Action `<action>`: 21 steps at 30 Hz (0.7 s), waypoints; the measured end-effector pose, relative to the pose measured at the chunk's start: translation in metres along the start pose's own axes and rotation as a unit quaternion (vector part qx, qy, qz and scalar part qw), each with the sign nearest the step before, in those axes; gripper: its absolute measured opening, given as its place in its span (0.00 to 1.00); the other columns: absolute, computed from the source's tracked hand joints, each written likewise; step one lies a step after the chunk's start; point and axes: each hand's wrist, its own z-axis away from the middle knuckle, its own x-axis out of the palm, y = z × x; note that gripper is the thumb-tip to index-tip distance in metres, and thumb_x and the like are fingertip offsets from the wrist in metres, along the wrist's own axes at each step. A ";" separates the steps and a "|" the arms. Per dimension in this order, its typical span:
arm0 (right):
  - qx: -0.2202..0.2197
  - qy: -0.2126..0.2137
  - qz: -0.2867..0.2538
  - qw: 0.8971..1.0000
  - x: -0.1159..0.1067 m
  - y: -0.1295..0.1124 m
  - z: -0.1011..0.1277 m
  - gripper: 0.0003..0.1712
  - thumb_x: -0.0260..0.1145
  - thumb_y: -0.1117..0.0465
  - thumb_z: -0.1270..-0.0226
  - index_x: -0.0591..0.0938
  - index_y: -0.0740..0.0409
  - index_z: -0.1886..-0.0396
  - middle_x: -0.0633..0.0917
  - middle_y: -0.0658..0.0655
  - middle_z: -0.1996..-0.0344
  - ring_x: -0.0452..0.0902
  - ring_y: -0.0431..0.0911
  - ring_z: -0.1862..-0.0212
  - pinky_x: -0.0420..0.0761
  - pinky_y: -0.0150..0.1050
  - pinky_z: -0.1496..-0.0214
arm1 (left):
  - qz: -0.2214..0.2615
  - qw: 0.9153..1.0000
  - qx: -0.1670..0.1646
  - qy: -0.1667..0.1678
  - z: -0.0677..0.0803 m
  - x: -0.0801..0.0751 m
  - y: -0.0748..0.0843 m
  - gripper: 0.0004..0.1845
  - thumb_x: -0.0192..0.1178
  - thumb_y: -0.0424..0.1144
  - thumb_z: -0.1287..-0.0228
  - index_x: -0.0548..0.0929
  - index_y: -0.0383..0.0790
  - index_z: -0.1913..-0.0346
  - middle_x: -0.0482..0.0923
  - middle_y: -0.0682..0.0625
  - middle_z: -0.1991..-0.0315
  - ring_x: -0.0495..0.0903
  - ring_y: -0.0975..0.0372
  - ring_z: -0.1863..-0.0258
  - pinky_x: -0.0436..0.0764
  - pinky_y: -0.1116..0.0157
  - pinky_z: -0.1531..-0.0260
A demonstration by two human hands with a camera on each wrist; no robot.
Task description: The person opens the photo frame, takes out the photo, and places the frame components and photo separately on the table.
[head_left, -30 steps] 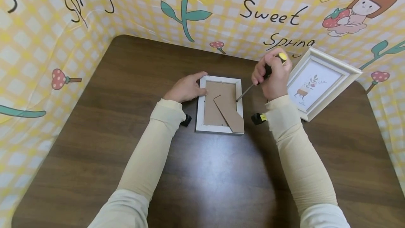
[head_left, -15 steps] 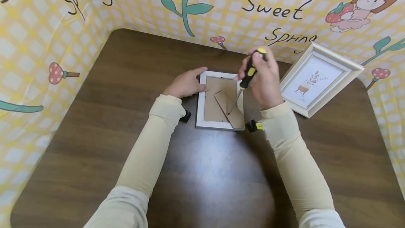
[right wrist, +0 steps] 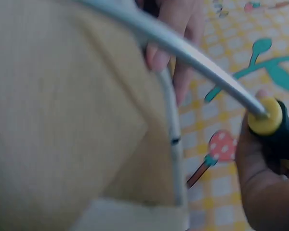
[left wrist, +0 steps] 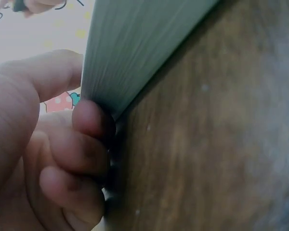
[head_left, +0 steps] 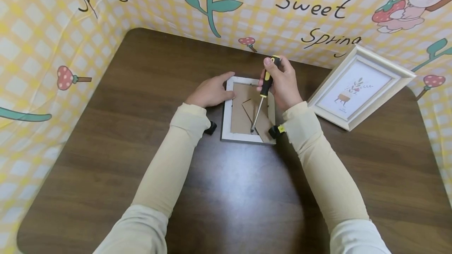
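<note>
White-painted picture frame (head_left: 248,109) lying face down near the middle of the brown table (head_left: 106,136), cardboard back and its fold-out stand up. Pinned at the far left corner by the left hand (head_left: 210,92): thumb stretched along the top edge, other fingers (left wrist: 82,144) curled against the frame's side right down at the tabletop. Held above the frame in the right hand (head_left: 280,82), a black-and-yellow screwdriver (head_left: 263,91), handle wrapped by the fingers with the thumb up by the yellow cap, shaft slanting down and toward the body. Tip somewhere near the lower edge of the backing beside the stand; probably touching, but hard to say from the head view, and the right wrist view is too blurry to settle it. Both forearms in cream sleeves, angled inward over the table. Second white frame (head_left: 358,87) with a small plant print propped well off to the right. Yellow checked "Sweet Spring" backdrop (head_left: 141,7) wrapped round the far edges.
</note>
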 end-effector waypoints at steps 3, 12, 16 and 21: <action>0.059 0.006 0.039 0.997 -0.006 0.004 -0.009 0.19 0.67 0.52 0.28 0.72 0.59 0.50 0.77 0.63 0.69 0.80 0.49 0.77 0.85 0.43 0.70 | 0.010 1.000 -0.003 -0.003 0.001 0.000 -0.001 0.40 0.59 0.51 0.29 0.55 0.58 0.19 0.81 0.43 0.50 0.82 0.55 0.60 0.75 0.54 0.49; 0.159 -0.032 0.233 0.959 0.003 0.011 -0.034 0.30 0.67 0.45 0.29 0.72 0.59 0.39 0.79 0.64 0.60 0.87 0.54 0.69 0.86 0.48 0.64 | 0.037 0.999 -0.020 0.013 0.002 0.003 -0.004 0.37 0.58 0.48 0.28 0.57 0.58 0.19 0.75 0.47 0.79 0.77 0.56 0.83 0.76 0.57 0.72; 0.156 -0.063 0.272 0.947 0.010 0.009 -0.037 0.30 0.65 0.45 0.28 0.70 0.59 0.39 0.76 0.63 0.59 0.86 0.54 0.69 0.86 0.49 0.63 | 0.034 0.999 -0.026 0.010 0.001 0.004 -0.002 0.37 0.57 0.48 0.27 0.57 0.59 0.20 0.75 0.47 0.79 0.77 0.57 0.83 0.76 0.58 0.75; 0.119 -0.068 0.269 0.953 0.014 -0.002 -0.031 0.26 0.65 0.46 0.27 0.71 0.60 0.44 0.77 0.64 0.63 0.86 0.56 0.70 0.86 0.49 0.65 | 0.034 0.999 -0.012 0.001 0.000 0.001 0.003 0.36 0.57 0.47 0.28 0.58 0.58 0.20 0.74 0.48 0.80 0.76 0.57 0.84 0.76 0.59 0.75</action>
